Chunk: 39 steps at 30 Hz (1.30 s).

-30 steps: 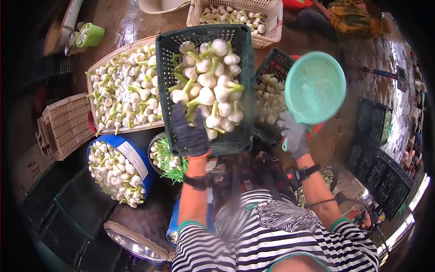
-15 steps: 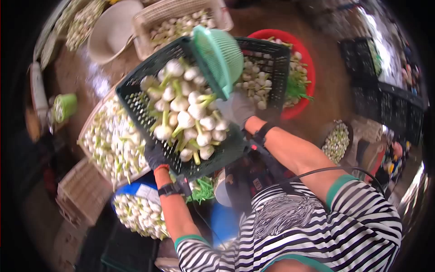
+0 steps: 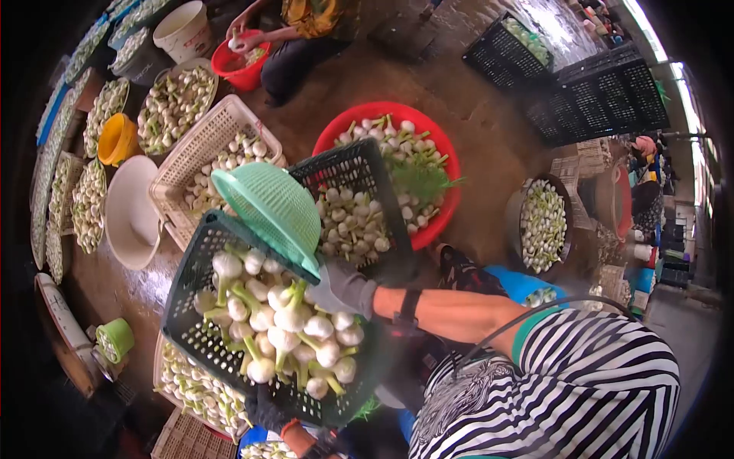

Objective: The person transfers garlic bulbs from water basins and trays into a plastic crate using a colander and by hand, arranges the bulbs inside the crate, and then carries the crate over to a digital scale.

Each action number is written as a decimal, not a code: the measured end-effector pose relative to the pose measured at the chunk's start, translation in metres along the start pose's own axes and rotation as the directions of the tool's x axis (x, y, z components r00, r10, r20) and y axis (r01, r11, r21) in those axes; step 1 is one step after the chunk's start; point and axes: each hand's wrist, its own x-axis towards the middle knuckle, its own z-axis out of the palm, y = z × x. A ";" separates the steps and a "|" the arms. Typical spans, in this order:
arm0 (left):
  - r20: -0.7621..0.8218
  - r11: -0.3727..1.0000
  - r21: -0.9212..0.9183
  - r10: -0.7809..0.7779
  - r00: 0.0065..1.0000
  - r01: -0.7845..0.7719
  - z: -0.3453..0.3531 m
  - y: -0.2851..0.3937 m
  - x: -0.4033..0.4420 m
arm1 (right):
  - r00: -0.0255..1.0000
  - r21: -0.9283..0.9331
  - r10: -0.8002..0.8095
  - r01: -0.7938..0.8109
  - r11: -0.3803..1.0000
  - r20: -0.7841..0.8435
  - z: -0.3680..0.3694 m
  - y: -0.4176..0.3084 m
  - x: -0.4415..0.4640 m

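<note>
A dark green crate [image 3: 180, 287] full of garlic bulbs [image 3: 287, 317] with green stems is tilted in front of me. My left hand [image 3: 267, 413], in a dark glove, grips its lower edge; the fingertips are partly hidden. My gloved right hand [image 3: 344, 289] is closed at the rim of a mint-green plastic colander [image 3: 271, 206], which rests against the crate's far side. Whether those fingers also hold the crate's rim, I cannot tell. Just beyond the colander, a second dark crate [image 3: 388, 183] holds smaller loose bulbs [image 3: 352, 226].
A red basin [image 3: 451, 172] of garlic stands beyond the second crate. To the left are a beige basket [image 3: 172, 183], an empty white tub [image 3: 130, 222] and a yellow bucket [image 3: 117, 139]. Another person's hands [image 3: 243, 42] work over a red bucket [image 3: 241, 76]. Black crates [image 3: 604, 96] stand at upper right.
My view has swung, bringing the red basin and the other person into sight. The held crate and colander sit further left and lower in view, both hands still on them.
</note>
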 end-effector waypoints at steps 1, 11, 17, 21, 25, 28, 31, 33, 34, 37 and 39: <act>-0.004 1.000 -0.007 0.010 1.000 -0.010 0.003 0.012 -0.014 | 0.999 0.057 -0.044 0.044 0.997 0.000 -0.017 -0.005 -0.008; 0.033 0.988 -0.143 0.054 0.998 -0.049 0.143 0.073 -0.205 | 0.962 0.194 -0.264 0.272 0.942 -0.066 -0.216 0.096 -0.026; 0.196 0.988 -0.059 0.154 0.968 -0.145 0.255 0.079 -0.288 | 0.967 0.143 -0.152 0.183 0.973 -0.205 -0.380 0.165 -0.023; 0.340 0.967 0.051 0.219 0.915 -0.250 0.351 0.071 -0.314 | 0.962 0.061 -0.041 0.060 0.996 -0.271 -0.479 0.201 -0.026; 0.406 0.973 -0.095 0.232 0.884 -0.211 0.444 0.083 -0.354 | 0.937 0.099 0.137 -0.110 0.989 -0.322 -0.548 0.245 -0.030; 0.497 0.948 -0.150 -0.172 0.851 0.279 0.493 0.105 -0.393 | 0.896 0.253 0.097 0.018 0.967 -0.433 -0.582 0.285 -0.029; 0.444 0.993 -0.060 0.117 0.888 -0.100 0.544 0.083 -0.402 | 0.898 0.177 0.011 0.075 0.981 -0.440 -0.634 0.274 -0.032; 0.446 0.986 0.011 0.142 0.884 -0.164 0.579 0.087 -0.416 | 0.881 0.218 0.071 0.037 0.975 -0.468 -0.665 0.289 -0.020; 0.435 0.988 0.014 0.132 0.890 -0.154 0.606 0.095 -0.429 | 0.879 0.277 0.125 0.008 0.961 -0.460 -0.685 0.301 -0.005; 0.360 0.970 0.133 0.144 0.922 -0.204 0.659 0.130 -0.470 | 0.900 0.309 0.189 -0.065 0.949 -0.392 -0.739 0.339 0.038; 0.383 0.895 0.226 0.281 0.880 -0.384 0.694 0.141 -0.485 | 0.916 0.239 0.162 -0.076 0.968 -0.368 -0.776 0.360 0.065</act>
